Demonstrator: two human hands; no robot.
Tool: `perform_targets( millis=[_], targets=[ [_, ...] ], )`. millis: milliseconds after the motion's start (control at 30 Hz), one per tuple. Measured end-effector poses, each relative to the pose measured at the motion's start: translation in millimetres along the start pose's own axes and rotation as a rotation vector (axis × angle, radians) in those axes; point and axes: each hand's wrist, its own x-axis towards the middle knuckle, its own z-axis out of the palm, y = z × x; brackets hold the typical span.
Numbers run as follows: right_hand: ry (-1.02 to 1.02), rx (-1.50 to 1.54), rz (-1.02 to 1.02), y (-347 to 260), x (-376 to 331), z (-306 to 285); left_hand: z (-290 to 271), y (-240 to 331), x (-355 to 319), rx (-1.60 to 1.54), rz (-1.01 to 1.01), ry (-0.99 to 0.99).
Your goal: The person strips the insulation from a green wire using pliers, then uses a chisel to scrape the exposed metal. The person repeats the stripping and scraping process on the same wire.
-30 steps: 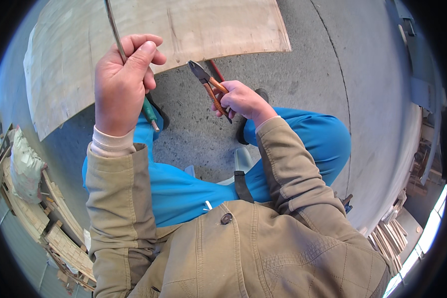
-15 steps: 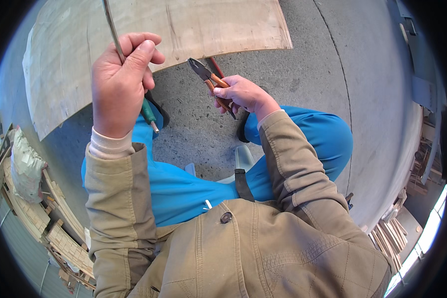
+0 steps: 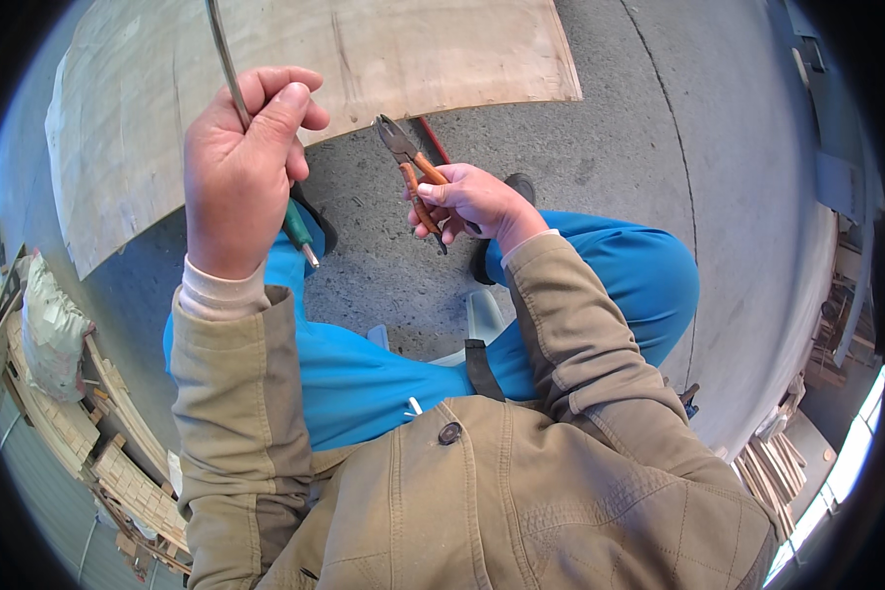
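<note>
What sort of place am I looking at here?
Probably a workshop, perhaps for woodwork: there are piled wooden strips, a large wooden sheet and orange-handled pliers in the person's right hand.

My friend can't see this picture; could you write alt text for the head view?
A person's left hand grips a green-handled metal tool while the right hand holds orange-handled pliers. Ahead are a pale wooden sheet and concrete floor.
</note>
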Motion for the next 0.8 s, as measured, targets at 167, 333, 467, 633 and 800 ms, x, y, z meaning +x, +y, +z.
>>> perform_targets(
  millis=[167, 333, 467, 633, 800],
  targets=[
    [0.001, -0.032, 0.012, -1.7, -0.7, 4.8, -1.1, 0.6, -0.1, 0.002, 0.004, 0.007],
    [0.015, -0.072, 0.001, -4.8, -4.4, 7.5, -2.9, 1.1, -0.5, 0.011, 0.005, 0.004],
    [0.014, -0.079, 0.022, -7.2, -4.8, 7.4, -2.9, 0.4, -1.3, 0.008, 0.016, 0.0],
    [-0.004, -0.023, 0.047, -5.8, -0.7, 7.4, -2.1, -0.1, -1.5, 0.013, 0.02, 0.0],
    [-0.011, 0.046, 0.049, -3.4, -0.3, 11.1, -1.2, 0.2, -1.2, 0.02, 0.023, 0.003]
  ],
)
